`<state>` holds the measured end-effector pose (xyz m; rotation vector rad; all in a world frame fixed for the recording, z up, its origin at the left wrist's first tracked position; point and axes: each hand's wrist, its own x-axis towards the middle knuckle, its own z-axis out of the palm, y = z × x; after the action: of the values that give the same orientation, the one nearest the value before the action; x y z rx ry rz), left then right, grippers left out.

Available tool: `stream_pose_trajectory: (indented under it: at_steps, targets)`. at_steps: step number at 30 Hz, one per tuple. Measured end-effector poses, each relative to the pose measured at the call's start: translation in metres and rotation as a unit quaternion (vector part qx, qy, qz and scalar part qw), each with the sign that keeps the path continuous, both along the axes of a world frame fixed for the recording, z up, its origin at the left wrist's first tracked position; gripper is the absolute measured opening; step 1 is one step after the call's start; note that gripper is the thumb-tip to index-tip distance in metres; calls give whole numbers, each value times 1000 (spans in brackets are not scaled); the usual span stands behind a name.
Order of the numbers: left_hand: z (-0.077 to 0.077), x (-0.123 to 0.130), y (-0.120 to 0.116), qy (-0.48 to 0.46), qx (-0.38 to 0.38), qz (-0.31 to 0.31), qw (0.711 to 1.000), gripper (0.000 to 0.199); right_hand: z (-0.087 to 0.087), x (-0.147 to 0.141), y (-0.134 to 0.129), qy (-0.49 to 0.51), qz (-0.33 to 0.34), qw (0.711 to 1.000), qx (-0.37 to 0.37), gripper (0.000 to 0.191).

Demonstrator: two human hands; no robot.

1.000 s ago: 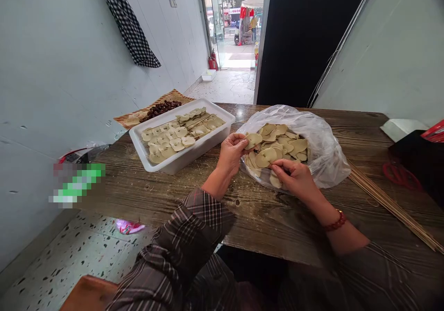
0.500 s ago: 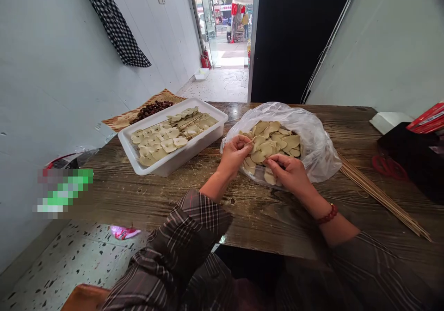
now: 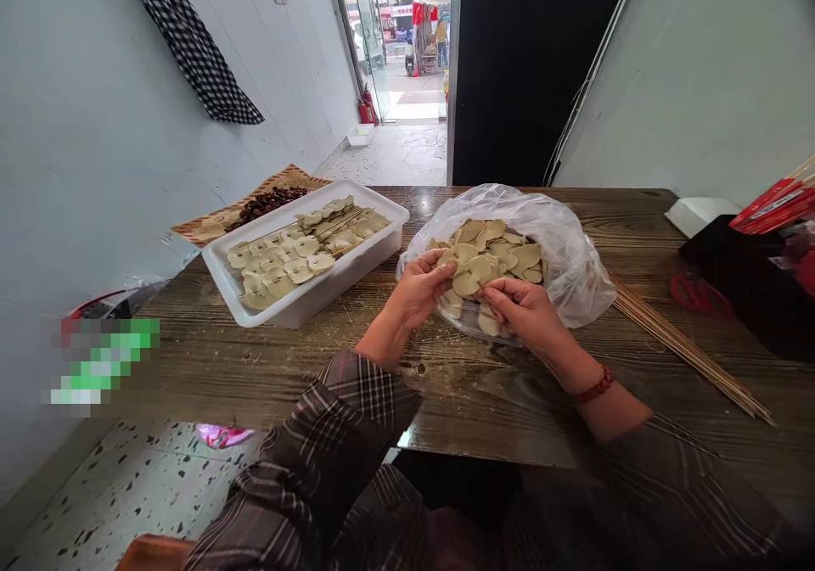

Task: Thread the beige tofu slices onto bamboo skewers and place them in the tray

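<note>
Left hand pinched a flat, round, beige slice; right hand pressed fingertips together, on what I couldn't tell, near the clear plastic bag!

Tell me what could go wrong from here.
The thin slices between the left hand and right hand might tear if pinched hard. Loose slices at the near side of the plastic bag could slide onto the table. The sticks lie with their far ends by the bag, so a nudge might scatter them.
</note>
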<state>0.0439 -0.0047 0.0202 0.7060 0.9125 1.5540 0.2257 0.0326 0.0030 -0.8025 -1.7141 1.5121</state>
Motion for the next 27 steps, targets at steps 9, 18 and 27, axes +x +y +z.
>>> stream_pose_trajectory:
  at_steps: [9,18,27]
  targets:
    - [-2,1,2,88,8,65,994,38,8,-1,-3,60,39,987,-147,43]
    - [-1,1,1,-17,-35,24,999,35,4,-2,-1,54,22,994,-92,41]
    - [2,10,0,-109,-30,-13,993,25,4,-5,-4,36,23,998,-38,41]
